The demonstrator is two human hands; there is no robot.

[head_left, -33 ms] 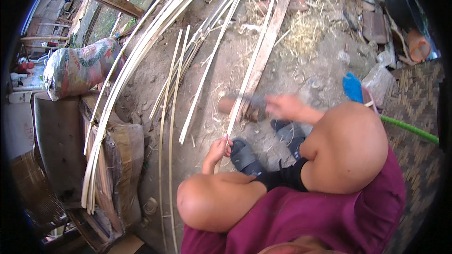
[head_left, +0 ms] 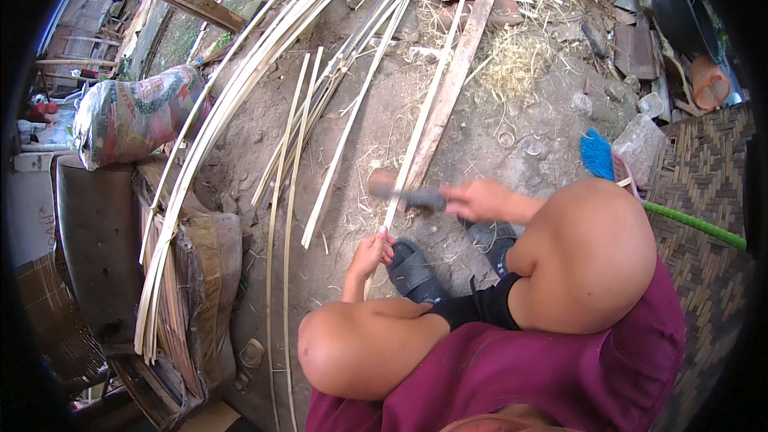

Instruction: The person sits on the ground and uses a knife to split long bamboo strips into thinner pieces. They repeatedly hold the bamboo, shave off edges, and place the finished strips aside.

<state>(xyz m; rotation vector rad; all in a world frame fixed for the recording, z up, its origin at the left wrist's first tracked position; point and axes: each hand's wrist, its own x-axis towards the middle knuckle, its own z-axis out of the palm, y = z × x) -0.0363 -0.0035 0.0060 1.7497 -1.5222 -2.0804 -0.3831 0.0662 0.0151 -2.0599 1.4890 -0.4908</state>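
Note:
My left hand (head_left: 372, 253) is closed on a long pale bamboo strip (head_left: 433, 86), which runs away from me over the ground. My right hand (head_left: 478, 199) grips a dark-bladed knife (head_left: 422, 197), smeared by motion. The blade lies across the strip, a little beyond my left hand; whether it cuts in, I cannot tell. A short round piece of wood (head_left: 379, 182) is under the strip there. Just right of the strip, a flat wooden plank (head_left: 456, 84) lies almost alongside it.
More bamboo strips (head_left: 210, 132) lean in a bundle at the left, by a stuffed sack (head_left: 140, 116). Loose shavings (head_left: 516, 56) cover the ground farther off. At the right are a blue-bristled broom (head_left: 596, 152) with a green handle and a woven mat (head_left: 704, 168).
My right hand has come slightly nearer with the knife, and the blade has shifted toward me and leftward across the strip. My left hand keeps its place on the strip.

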